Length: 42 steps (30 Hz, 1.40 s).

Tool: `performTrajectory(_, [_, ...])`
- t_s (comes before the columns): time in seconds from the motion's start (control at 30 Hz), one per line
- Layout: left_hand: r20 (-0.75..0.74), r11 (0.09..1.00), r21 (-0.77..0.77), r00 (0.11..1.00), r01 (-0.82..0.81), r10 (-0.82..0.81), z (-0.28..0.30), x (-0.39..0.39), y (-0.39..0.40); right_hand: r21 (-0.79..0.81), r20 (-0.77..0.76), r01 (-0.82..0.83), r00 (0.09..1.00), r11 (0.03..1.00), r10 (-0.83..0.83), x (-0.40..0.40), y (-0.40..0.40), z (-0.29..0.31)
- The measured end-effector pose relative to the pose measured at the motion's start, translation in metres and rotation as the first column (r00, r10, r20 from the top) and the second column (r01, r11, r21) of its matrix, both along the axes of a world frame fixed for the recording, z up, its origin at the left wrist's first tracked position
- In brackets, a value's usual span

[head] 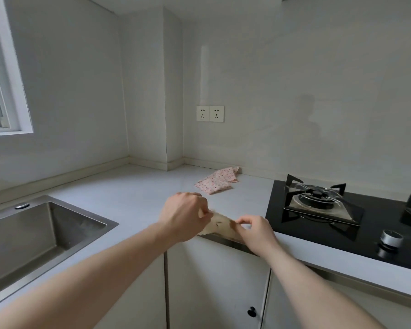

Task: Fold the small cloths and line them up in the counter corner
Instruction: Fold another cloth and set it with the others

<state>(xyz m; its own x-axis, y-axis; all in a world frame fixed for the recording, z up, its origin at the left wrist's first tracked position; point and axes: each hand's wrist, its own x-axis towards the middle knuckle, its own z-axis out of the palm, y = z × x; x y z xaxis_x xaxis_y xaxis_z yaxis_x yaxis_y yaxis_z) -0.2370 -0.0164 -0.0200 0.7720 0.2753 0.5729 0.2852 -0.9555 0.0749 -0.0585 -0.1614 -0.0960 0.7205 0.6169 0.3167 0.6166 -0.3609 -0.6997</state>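
A small beige cloth (220, 224) is stretched between my two hands at the front edge of the pale counter (138, 193). My left hand (184, 216) pinches its left end and my right hand (255, 230) pinches its right end. Both hands cover much of the cloth, so its shape is hard to read. A pink floral cloth (217, 180) lies loosely spread on the counter farther back, close to the wall and apart from both hands.
A steel sink (40, 236) is sunk into the counter at the left. A black gas hob (342, 214) with a burner grate and a silver knob (390, 238) lies at the right. Wall sockets (210, 113) sit above the counter corner. Cabinet doors hang below.
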Motion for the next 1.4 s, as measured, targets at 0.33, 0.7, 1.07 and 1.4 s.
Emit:
performTrajectory(0.33, [0.109, 0.970, -0.156, 0.972, -0.189, 0.207, 0.052, -0.046, 0.012, 0.074, 0.215, -0.044, 0.976, 0.996, 0.027, -0.041, -0.017, 0.116])
performTrajectory(0.7, [0.103, 0.951, -0.275, 0.979, -0.141, 0.175, 0.076, -0.047, 0.025, 0.107, 0.240, 0.032, 0.969, 0.994, -0.057, -0.023, -0.042, 0.159])
performTrajectory(1.07, [-0.143, 0.887, -0.432, 0.983, -0.163, 0.112, 0.062, 0.004, 0.032, -0.074, 0.047, 0.112, 0.993, 0.991, -0.109, 0.025, -0.043, 0.143])
performTrajectory(1.4, [-0.119, 0.795, -0.586, 0.987, -0.156, 0.106, 0.056, 0.081, 0.050, 0.027, -0.155, 0.191, 0.971, 0.981, -0.184, 0.082, -0.012, 0.125])
